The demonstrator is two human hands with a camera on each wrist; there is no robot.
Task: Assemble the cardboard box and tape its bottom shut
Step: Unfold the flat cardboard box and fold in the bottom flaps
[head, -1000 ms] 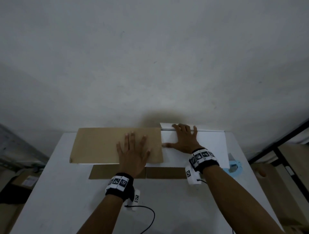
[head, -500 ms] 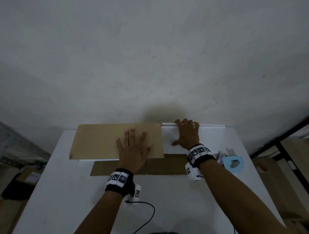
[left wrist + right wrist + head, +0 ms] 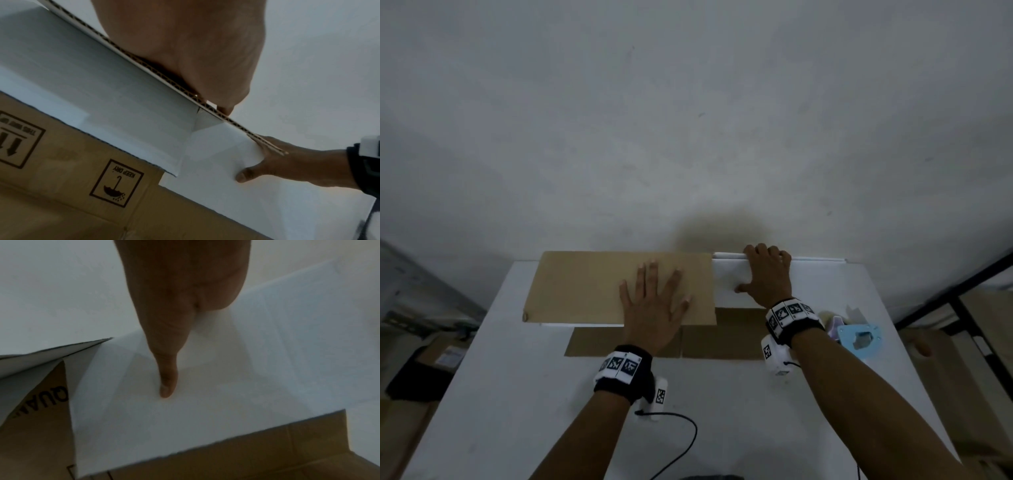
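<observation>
The flattened cardboard box (image 3: 722,337) lies at the far end of the white table (image 3: 517,411). Its brown flap (image 3: 585,284) sits on the left, and my left hand (image 3: 654,308) presses flat on it with fingers spread. To the right is the white flap (image 3: 822,281). My right hand (image 3: 767,274) grips its far edge, fingers curled over the rim and thumb on its face. In the right wrist view the thumb (image 3: 168,378) lies on the white flap (image 3: 226,394). The left wrist view shows the printed brown panel (image 3: 117,181) under the raised flap's edge.
A light blue tape dispenser (image 3: 859,337) lies on the table just right of my right wrist. A grey wall (image 3: 688,137) rises directly behind the table's far edge. A black cable (image 3: 681,442) trails from my left wrist. Cartons and a dark frame stand beside the table.
My right hand slid to the white flap's far edge and curled over it. The flap's near edge drew back, uncovering more brown panel and the tape dispenser. The left hand stayed put.
</observation>
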